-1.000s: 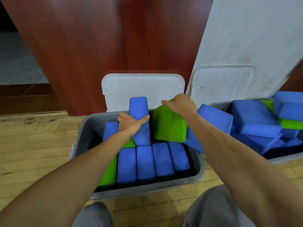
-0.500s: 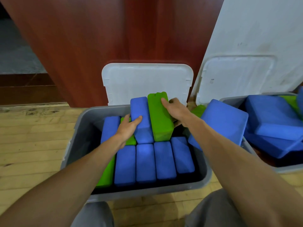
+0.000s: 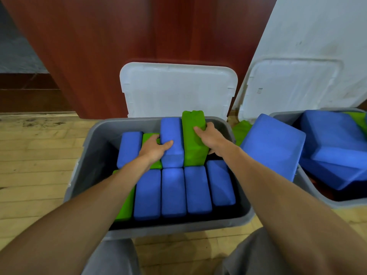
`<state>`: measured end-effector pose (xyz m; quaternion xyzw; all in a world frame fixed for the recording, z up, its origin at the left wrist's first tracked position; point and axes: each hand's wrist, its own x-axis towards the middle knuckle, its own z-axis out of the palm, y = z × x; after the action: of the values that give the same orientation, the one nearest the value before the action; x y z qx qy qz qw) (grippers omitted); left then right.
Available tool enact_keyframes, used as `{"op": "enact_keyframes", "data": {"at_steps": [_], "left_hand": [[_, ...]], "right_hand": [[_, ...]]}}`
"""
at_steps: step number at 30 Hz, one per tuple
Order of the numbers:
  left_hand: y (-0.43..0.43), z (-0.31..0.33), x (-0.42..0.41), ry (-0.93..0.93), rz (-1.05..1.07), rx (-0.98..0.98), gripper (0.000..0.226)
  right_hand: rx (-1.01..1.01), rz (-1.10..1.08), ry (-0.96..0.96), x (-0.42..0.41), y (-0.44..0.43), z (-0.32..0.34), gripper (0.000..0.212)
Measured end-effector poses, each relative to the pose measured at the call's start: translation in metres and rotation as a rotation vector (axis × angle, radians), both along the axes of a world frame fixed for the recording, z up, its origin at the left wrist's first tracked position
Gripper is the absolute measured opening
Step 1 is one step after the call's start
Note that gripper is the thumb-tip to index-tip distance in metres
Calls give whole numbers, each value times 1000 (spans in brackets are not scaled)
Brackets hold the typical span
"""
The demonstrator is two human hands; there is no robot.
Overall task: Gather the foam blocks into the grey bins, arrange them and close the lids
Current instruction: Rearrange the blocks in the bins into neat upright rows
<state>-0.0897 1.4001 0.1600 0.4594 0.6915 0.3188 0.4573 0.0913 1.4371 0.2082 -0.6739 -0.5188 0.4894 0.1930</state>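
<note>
Inside the near bin (image 3: 93,143), my left hand (image 3: 154,148) grips a tall blue block (image 3: 171,135), thumb across its face. My right hand (image 3: 210,136) curls round the green block (image 3: 193,139) touching it on the right. Both blocks stand behind the front row (image 3: 172,191). The lid (image 3: 178,90) leans open behind.

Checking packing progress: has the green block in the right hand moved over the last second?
Yes. The green block has swung from tilted to upright and shifted left, against the upright blue block in the grey bin.
</note>
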Motion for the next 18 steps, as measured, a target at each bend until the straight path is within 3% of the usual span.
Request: {"op": "enact_keyframes", "data": {"at_steps": [4, 6, 12, 18], "left_hand": [[3, -13, -1, 178, -4, -55, 60], [2, -23, -3, 268, -22, -47, 63], [-6, -48, -5, 472, -182, 128, 39], [-5, -48, -4, 622, -299, 112, 44]], "right_hand": [[293, 78, -415, -10, -3, -12, 59], [353, 164, -484, -13, -3, -14, 54], [226, 593, -642, 8, 8, -2, 66], [288, 612, -876, 0, 8, -34, 49]]}}
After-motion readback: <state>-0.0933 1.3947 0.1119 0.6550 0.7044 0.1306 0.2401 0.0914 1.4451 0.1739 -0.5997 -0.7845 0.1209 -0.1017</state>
